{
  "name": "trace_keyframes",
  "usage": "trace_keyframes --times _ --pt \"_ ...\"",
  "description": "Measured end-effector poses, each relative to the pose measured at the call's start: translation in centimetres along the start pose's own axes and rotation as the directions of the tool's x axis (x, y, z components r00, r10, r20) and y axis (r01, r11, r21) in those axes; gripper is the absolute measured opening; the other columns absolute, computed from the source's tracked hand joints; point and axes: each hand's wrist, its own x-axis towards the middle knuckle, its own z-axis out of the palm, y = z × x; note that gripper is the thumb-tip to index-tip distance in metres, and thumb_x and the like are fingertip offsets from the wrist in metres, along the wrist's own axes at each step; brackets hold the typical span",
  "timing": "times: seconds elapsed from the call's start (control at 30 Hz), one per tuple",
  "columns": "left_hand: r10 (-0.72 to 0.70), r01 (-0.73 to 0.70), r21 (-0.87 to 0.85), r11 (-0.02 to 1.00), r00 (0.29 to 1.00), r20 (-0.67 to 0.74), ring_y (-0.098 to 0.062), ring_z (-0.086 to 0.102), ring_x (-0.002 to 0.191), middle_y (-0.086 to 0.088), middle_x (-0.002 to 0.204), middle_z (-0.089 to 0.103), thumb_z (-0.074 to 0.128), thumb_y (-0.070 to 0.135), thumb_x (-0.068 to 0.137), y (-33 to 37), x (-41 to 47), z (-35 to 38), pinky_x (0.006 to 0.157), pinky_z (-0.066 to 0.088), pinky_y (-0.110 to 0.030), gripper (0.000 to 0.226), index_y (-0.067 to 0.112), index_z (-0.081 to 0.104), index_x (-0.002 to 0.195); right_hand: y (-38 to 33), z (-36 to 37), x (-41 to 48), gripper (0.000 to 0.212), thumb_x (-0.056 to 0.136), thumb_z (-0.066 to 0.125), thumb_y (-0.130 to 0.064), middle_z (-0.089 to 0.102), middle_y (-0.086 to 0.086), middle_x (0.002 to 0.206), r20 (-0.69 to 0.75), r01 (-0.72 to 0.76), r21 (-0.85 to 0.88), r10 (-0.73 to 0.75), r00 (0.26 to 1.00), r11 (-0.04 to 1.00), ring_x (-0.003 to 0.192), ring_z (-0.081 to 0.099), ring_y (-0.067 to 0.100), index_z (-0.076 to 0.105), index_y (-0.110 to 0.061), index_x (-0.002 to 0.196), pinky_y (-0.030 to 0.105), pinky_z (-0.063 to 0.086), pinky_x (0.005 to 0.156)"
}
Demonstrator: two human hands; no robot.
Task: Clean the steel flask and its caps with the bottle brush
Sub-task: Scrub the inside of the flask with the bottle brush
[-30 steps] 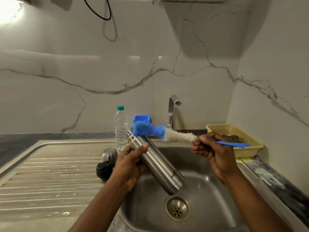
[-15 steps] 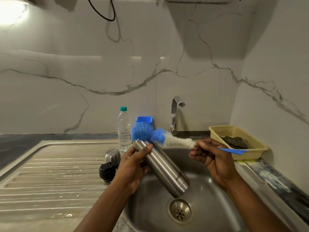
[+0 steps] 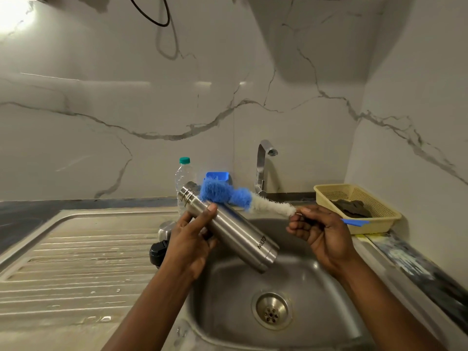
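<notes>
- Marble-walled kitchen; steel sink (image 3: 316, 282), draining board at its left edge
- Left hand (image 3: 190, 239) grips flask (image 3: 228, 224), tilted over the basin, mouth up-left
- Right hand (image 3: 319, 229) grips brush (image 3: 228, 193); blue tuft beside the neck, outside
- Caps (image 3: 159, 244) on board's right edge, unwashed
- Step: scrubbing the neck; next, aim tuft into the mouth
</notes>
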Motion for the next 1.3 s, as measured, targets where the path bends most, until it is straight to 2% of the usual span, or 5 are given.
trace_keyframes --times 0.2,0.37,0.6,0.9,1.3 --pt "0.109 -0.112 -0.048 0.993 0.993 -0.051 -0.038 0.069 0.123 -0.021 0.137 0.066 0.082 0.017 0.077 1.4 0.3 -0.9 0.105 0.055 -0.058 0.062 0.011 0.064 0.136 -1.2 -2.1 0.1 0.035 0.097 0.043 0.002 0.064 0.017 0.064 -0.109 -0.002 0.033 0.005 0.994 0.999 0.048 0.061 0.021 0.069 -0.002 0.073 0.033 0.059 0.051" --pt "0.090 -0.092 -0.035 0.995 0.995 -0.041 -0.036 0.069 0.121 -0.016 0.133 0.068 0.082 0.018 0.076 0.6 -0.1 -0.4 0.097 0.060 -0.053 0.063 0.014 0.063 0.136 -0.1 -1.3 0.2 0.024 0.097 0.046 0.000 0.066 0.019 0.071 -0.024 -0.068 0.029 0.068 0.997 0.997 0.057 0.064 0.022 0.067 0.002 0.086 0.037 0.062 0.060" --pt "0.227 -0.229 -0.076 0.970 0.973 -0.043 -0.028 0.077 0.103 -0.008 0.104 0.076 0.077 0.016 0.084 2.5 0.4 -1.3 0.084 0.066 -0.047 0.044 0.015 0.065 0.127 -1.9 -3.2 0.3 0.037 0.092 0.040 0.001 0.054 0.014 0.059 -0.123 -0.020 0.007 0.020 0.992 1.000 0.047 0.051 0.019 0.063 -0.006 0.063 0.031 0.047 0.045" --pt "0.231 -0.233 -0.082 0.969 0.972 -0.034 -0.023 0.078 0.096 -0.005 0.099 0.074 0.078 0.018 0.083 1.9 0.5 -1.2 0.087 0.065 -0.048 0.038 0.017 0.067 0.120 -1.1 -2.5 0.5 0.017 0.085 0.048 -0.002 0.057 0.016 0.063 -0.052 -0.030 0.001 0.030 0.998 1.000 0.054 0.056 0.021 0.060 -0.002 0.073 0.031 0.051 0.048" --pt "0.237 -0.244 -0.087 0.966 0.968 -0.081 -0.031 0.075 0.113 -0.012 0.122 0.073 0.078 0.019 0.084 1.9 0.6 -1.6 0.092 0.063 -0.052 0.049 0.019 0.065 0.131 -1.6 -3.5 0.7 0.038 0.090 0.041 0.000 0.055 0.013 0.057 -0.132 -0.031 -0.011 0.029 0.991 0.999 0.044 0.046 0.018 0.063 -0.008 0.060 0.028 0.042 0.043"
